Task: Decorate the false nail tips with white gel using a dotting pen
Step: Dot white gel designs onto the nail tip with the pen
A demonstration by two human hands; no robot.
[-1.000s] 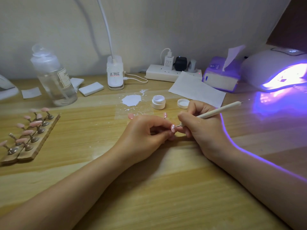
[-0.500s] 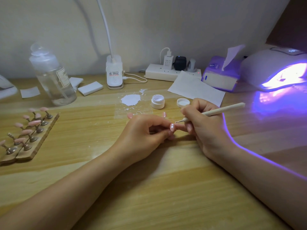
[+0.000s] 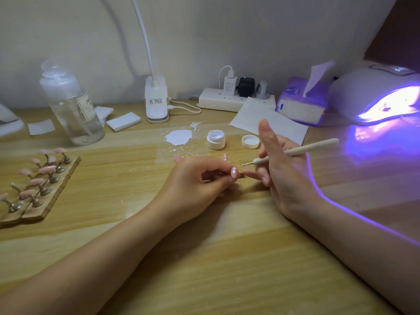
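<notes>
At table centre, left hand (image 3: 200, 178) pinches a dotted nail tip (image 3: 234, 172); right hand (image 3: 279, 169), fingers loose, holds dotting pen (image 3: 293, 152) lifted; next, reload from gel pot (image 3: 216, 139) at twelve o'clock

The small oval false nail tip (image 3: 233, 172) is pale pink with white dots, and the slim dotting pen (image 3: 293, 151) is cream with a silver metal ball end. The round open gel jar (image 3: 216, 139) is white, the light wooden surface (image 3: 227, 258) is yellow-tan with streaky grain, and the domed white curing lamp (image 3: 377, 92) casts violet light.

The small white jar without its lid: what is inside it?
The small white jar stands open; inside, white gel shows at the top. Its wall hides how deep the gel goes. The lid lies beside it.
</notes>
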